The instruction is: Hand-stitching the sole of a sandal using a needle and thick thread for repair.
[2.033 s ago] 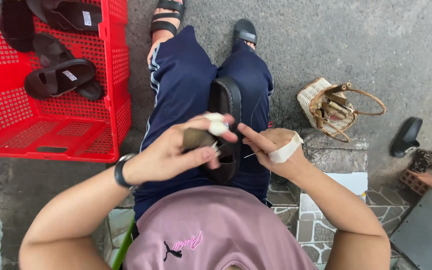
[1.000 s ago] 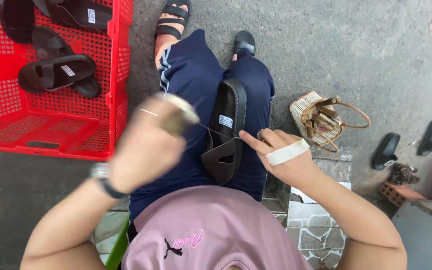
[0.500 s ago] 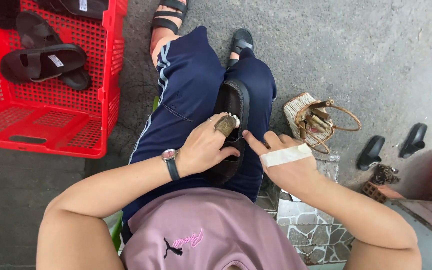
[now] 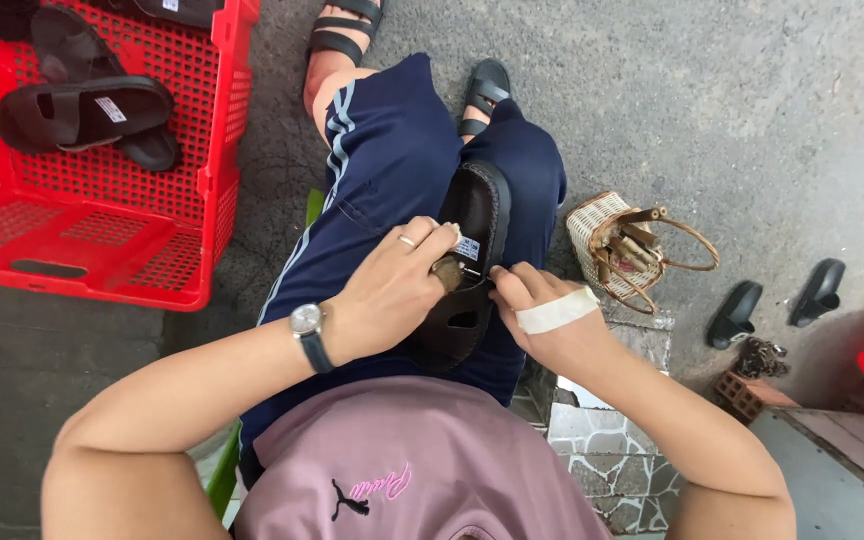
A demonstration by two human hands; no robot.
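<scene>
Dark brown leather slide sandal (image 4: 470, 262), lying sole-down along the lap on navy trousers. Left hand (image 4: 392, 290), wristwatch and ring worn, pinches a small brownish tool (image 4: 445, 270) against the sandal's strap. Right hand (image 4: 544, 318), white tape across its back, fingertips pressed closed on the strap's edge. Red plastic crate (image 4: 102, 230) with dark sandals at left; woven wicker basket (image 4: 617, 243) at right.

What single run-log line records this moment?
left hand: on black sandal, gripping small brown tool | right hand: pinching sandal edge | sandal: on lap | red crate: beside left leg
</scene>
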